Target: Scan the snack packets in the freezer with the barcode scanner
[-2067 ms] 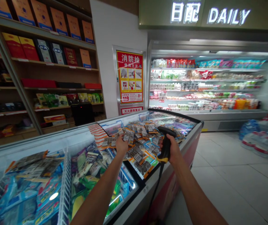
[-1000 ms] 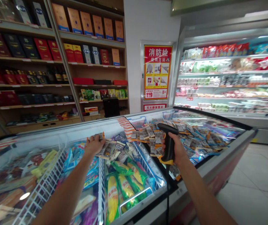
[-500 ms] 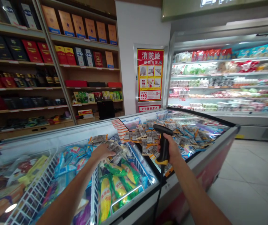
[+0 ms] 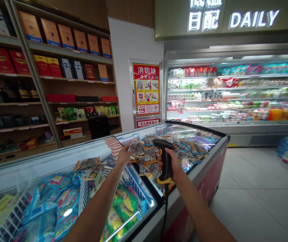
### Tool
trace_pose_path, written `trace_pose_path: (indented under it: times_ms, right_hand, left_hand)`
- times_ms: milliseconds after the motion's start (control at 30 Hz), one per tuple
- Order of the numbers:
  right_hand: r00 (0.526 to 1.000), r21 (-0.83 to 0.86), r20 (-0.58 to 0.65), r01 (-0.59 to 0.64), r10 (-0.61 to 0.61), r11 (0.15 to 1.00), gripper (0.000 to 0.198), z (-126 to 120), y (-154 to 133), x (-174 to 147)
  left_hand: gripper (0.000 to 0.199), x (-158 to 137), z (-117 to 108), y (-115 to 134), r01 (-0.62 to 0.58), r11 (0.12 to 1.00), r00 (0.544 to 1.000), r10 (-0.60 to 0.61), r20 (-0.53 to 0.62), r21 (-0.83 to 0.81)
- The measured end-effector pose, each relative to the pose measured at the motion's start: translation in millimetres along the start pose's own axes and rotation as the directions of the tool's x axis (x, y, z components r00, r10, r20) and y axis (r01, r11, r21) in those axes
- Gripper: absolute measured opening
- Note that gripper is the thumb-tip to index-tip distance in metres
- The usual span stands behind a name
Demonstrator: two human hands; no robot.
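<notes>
Right hand (image 4: 173, 164): wrapped around the handle of a black-and-yellow scanner (image 4: 167, 168), which is held upright above the near edge of the freezer (image 4: 207, 164). The handle's shape probably dictates this grip; trigger not seen. Cord (image 4: 166, 203) hangs down in front, away from the goods.

Left hand (image 4: 124, 155): appears to pinch a small packet (image 4: 136, 144) by its near edge, at the left end of a heap of similar packets (image 4: 150, 154). Such a hold likely leaves most of the face uncovered. The heap seems to lie on the glass cover, perhaps used as a flat shelf.

Containers: a wire basket (image 4: 83, 195) contains green-and-yellow bags (image 4: 127, 199); blue bags (image 4: 41, 215) lie left of its wall. More loose packets (image 4: 90, 166) rest across the wall's far end.
</notes>
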State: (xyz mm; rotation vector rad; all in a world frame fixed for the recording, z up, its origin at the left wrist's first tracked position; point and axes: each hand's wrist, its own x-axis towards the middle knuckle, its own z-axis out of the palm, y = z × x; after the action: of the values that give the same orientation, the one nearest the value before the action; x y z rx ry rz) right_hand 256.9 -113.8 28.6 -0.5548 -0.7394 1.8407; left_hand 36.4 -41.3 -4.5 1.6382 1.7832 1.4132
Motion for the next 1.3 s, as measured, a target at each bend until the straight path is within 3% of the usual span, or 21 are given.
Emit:
trace_pose_path:
  times_ms: [167, 367, 1300]
  right_hand:
    - [1.000, -0.003, 0.012, 0.007, -0.007, 1.000, 0.024, -1.9, -7.5, -6.7]
    - [0.999, -0.005, 0.046, -0.015, 0.015, 1.000, 0.023, -0.9, -12.6, -11.5]
    - [1.000, -0.117, 0.022, -0.017, 0.019, 0.993, 0.025, 8.8, -11.9, -16.4]
  left_hand:
    - [0.029, 4.6, 27.2, 10.7, -0.016, 0.999, 1.000, 0.017, 0.010, -0.036]
    - [0.027, 5.5, 41.1, 10.5, -0.022, 0.999, 1.000, 0.023, 0.015, -0.039]
    - [0.027, 11.3, 47.0, 2.5, 0.023, 0.998, 0.999, -0.026, -0.035, -0.066]
